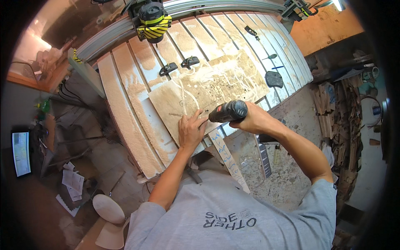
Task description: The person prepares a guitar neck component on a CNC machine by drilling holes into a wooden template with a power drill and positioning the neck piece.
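My right hand (246,118) grips a black cordless drill (228,111), its nose pointing left toward my other hand. At the near edge of the worn plywood board (171,96), my left hand (192,130) has its fingers drawn together around the drill's tip. Whatever those fingers pinch is too small to make out. Pale routed grooves and scattered dark spots mark the board, which lies on the slotted machine bed (121,83). Right beside my left hand, a pale strip with blue markings (227,156) slants down from the bed's edge.
Two black clamps (168,68) sit at the board's far edge. A spindle with yellow-black stripes (153,25) hangs from the gantry rail. A dark pad (273,79) and a screwdriver (271,56) lie at the right. Sawdust coats the bed; stacked wood pieces (333,108) stand beyond it.
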`<state>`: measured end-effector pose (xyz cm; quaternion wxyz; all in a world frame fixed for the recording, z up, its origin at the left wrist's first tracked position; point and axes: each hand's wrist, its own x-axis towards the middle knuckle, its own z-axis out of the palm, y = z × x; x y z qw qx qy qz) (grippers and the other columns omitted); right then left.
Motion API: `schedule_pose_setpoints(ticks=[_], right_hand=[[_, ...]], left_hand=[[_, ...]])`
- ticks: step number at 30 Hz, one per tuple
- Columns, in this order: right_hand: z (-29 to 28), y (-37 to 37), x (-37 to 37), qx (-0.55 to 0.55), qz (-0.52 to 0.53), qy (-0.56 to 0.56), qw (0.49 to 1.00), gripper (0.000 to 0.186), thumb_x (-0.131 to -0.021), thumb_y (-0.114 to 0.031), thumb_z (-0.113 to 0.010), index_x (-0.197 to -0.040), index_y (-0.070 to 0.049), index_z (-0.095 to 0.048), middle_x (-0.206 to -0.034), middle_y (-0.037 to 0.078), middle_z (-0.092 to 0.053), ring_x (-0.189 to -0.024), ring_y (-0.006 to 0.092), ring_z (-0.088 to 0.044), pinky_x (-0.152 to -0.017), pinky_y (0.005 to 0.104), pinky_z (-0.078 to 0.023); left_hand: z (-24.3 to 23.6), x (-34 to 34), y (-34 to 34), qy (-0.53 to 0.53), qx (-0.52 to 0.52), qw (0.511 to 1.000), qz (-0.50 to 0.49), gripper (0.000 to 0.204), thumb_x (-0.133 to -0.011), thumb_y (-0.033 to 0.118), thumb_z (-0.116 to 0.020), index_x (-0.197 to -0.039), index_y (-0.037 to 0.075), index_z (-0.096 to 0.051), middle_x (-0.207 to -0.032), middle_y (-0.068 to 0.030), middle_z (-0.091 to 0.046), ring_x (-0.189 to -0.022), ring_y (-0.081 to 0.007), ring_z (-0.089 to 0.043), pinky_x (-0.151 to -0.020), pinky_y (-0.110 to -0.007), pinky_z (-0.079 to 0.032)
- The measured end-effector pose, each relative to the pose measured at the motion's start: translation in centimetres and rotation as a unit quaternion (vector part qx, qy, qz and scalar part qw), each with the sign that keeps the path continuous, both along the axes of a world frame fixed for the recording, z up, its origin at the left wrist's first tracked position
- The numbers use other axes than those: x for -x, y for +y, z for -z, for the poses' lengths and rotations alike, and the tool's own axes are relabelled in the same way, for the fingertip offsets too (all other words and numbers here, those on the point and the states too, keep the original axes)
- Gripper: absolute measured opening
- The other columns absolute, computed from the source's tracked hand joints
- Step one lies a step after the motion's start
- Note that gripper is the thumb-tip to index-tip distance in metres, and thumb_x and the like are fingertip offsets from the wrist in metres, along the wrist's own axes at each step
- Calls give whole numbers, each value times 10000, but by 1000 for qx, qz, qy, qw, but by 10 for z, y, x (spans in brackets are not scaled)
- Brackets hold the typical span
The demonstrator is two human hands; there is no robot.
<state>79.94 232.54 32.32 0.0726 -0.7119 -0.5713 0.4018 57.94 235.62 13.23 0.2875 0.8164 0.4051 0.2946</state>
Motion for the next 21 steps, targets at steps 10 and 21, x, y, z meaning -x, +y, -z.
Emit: schedule_pose_setpoints(ticks=[10,21], right_hand=[[-19,3,27,72,45,-56,995,309,-778,-129,-794,-1064,-17,-756,-942,242,-755,-894,428,-726,-821,454,-583],[-18,7,34,73,-5,-107,992,615,-746,-141,-828,-1342,-98,-684,-1015,216,-773,-967,420,-733,-878,459,-592]], left_hand=[[-1,-1,4,-14,22,1000,-17,105,-870,162,-793,-970,148,-821,-1279,70,-744,-890,-257,-580,-900,-378,-465],[-5,-1,5,-25,52,998,-32,213,-811,142,-834,-1020,150,-801,-1288,79,-744,-931,-226,-578,-943,-361,-454]])
